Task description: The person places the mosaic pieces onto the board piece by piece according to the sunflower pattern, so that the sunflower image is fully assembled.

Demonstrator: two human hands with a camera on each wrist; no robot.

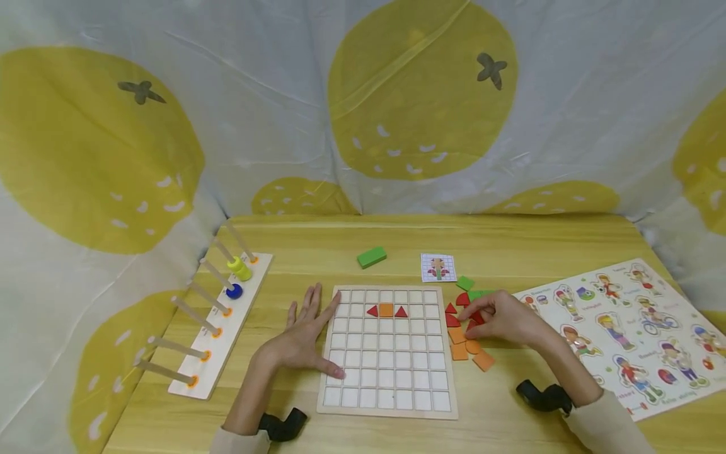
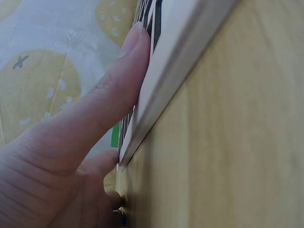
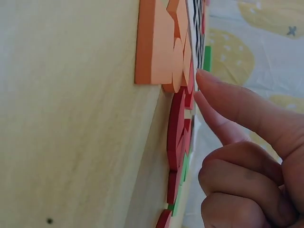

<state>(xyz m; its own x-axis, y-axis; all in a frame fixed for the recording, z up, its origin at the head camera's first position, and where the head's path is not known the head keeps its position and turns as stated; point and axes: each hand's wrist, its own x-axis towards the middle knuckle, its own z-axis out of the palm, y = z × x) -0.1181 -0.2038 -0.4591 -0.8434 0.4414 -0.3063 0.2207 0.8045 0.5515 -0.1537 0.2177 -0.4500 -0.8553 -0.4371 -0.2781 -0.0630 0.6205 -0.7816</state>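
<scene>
Wood-grain table (image 1: 317, 252) w/ grid board (image 1: 387, 352), peg rack (image 1: 229, 334), pic. puzzle board (image 1: 646, 353), green block (image 1: 372, 258), pattern card (image 1: 438, 268); red, orange & green tiles (image 1: 457, 335), some prob. overlapping.

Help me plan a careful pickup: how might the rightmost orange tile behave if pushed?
The rightmost orange tile is probably stiff, given its crisp straight edges. It should slide rather than roll, lying flat on the table. It looks light, being small beside the right hand.

The board (image 1: 386, 359) is on the tabletop (image 1: 306, 233). Three tiles (image 1: 386, 310) sit on it in a row, near the back. A peg rack (image 1: 229, 325) is on its left. Loose tiles (image 1: 459, 351), then a picture puzzle (image 1: 629, 340), are on its right. Behind it are a block (image 1: 372, 257) and a card (image 1: 438, 268).
</scene>
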